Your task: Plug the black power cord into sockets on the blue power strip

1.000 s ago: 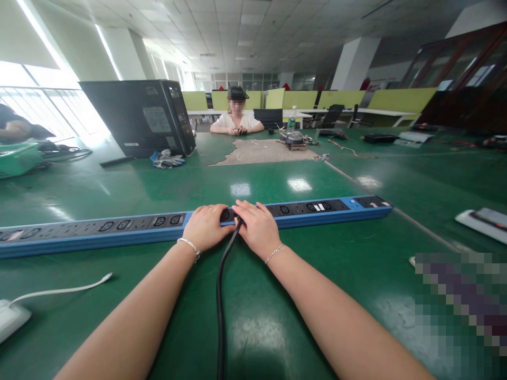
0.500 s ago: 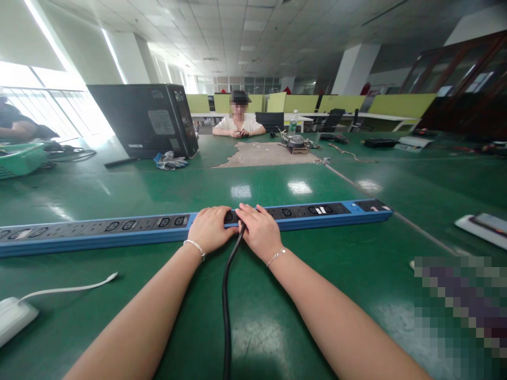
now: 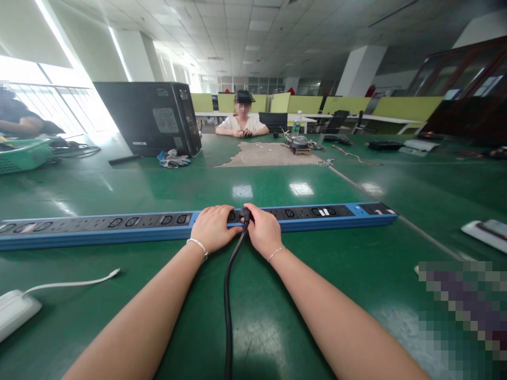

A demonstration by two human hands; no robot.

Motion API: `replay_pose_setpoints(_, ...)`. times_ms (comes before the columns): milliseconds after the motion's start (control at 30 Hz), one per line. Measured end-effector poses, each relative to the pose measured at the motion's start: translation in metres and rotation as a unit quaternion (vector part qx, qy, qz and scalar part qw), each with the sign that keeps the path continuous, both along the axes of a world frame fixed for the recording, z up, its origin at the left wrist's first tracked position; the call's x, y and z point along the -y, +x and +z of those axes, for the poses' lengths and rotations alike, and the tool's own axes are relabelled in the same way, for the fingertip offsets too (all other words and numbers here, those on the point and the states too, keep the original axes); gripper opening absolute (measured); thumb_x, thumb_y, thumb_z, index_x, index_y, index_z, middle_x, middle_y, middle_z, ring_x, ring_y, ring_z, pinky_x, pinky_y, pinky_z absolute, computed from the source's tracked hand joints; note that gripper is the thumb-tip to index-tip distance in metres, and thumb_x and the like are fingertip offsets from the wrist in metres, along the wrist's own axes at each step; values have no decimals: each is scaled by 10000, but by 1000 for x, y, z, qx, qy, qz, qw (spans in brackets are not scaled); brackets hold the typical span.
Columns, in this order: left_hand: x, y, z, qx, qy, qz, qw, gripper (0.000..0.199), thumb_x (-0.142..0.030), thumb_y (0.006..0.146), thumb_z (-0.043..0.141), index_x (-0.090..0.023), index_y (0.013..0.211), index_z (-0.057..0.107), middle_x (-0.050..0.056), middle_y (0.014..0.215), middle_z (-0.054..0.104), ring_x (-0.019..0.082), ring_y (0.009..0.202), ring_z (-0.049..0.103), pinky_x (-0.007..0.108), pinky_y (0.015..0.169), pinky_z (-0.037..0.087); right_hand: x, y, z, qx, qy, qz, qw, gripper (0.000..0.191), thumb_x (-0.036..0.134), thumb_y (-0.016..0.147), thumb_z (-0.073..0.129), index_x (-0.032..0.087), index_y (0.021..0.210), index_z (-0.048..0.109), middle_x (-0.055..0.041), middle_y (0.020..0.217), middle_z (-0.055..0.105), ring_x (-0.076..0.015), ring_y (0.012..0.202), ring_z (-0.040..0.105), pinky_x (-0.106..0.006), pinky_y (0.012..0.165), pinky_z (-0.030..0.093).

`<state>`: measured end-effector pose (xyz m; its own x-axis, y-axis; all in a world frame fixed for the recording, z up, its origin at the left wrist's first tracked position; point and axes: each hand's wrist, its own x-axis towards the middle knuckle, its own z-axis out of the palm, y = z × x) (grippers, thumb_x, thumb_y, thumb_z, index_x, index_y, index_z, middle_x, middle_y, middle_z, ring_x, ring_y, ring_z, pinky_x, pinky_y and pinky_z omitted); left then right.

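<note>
Now, from the head view, the black plug (image 3: 244,214), earlier covered, is exposed, held at mid-strip by fingers of the right hand (image 3: 264,229). The blue power strip (image 3: 152,222), laid crosswise on the table (image 3: 186,187), is gripped by the left hand (image 3: 212,229).

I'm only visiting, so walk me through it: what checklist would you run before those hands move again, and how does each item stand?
1. Left hand on the blue power strip: ok, it lies across it.
2. Right hand at the black plug: ok, touching it.
3. Plug fully seated in a socket: cannot tell, the underside is hidden.
4. Black cable free of snags: ok where visible, running between the forearms; its far end is out of view.
5. White cable clear of both hands: ok, it lies apart, off to the left.
</note>
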<state>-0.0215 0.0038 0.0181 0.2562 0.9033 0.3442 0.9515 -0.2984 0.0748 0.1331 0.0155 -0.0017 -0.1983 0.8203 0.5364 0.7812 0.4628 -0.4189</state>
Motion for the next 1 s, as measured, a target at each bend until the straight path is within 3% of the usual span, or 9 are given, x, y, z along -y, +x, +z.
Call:
replay_pose_setpoints(200,0,-1,-3,2,15,-8,1000,479,-462,760,522,-177,1145,533,90,1112,637,261,1071,561,395,957,388,0,-1,-3,-10,14,-23,1000,323,203,839,445,248,1120,599,-26,934,700,-209,842,633,-308,783,459)
replay_pose_setpoints(367,-1,-1,-5,0,20,-10,1000,471,-451,770,511,-178,1153,525,87,1120,633,259,1069,560,392,957,384,1,-1,-2,-14,31,2,999,324,167,836,427,224,1107,597,-32,933,699,-206,864,630,-316,825,450)
replay_pose_setpoints(500,-1,1,-5,2,19,-12,1000,474,-471,774,511,-178,1145,527,91,1119,634,262,1074,557,395,959,382,2,-2,5,-122,38,14,992,318,206,868,402,246,1139,562,-9,1038,678,-171,914,628,-280,822,469)
replay_pose_setpoints(633,-1,1,-5,3,20,-9,1000,508,-511,760,532,-185,1149,526,91,1123,632,262,1077,558,394,964,380,-2,3,9,-182,92,20,979,310,273,876,412,207,1137,566,-53,1125,643,-176,994,607,-300,899,454)
replay_pose_setpoints(800,-2,0,-4,-5,9,-1,1000,538,-548,760,524,-198,1169,521,88,1130,633,256,1087,556,393,963,382,-18,48,14,-263,183,-73,944,344,303,849,417,195,1132,578,-85,1154,618,-184,1074,564,-349,963,425)
replay_pose_setpoints(1000,-4,-2,-6,-10,9,-4,1000,559,-569,769,500,-191,1180,517,92,1141,628,257,1097,553,388,968,378,-29,128,16,-364,171,-154,902,298,321,771,473,152,909,676,-77,927,691,-194,889,627,-343,854,476)
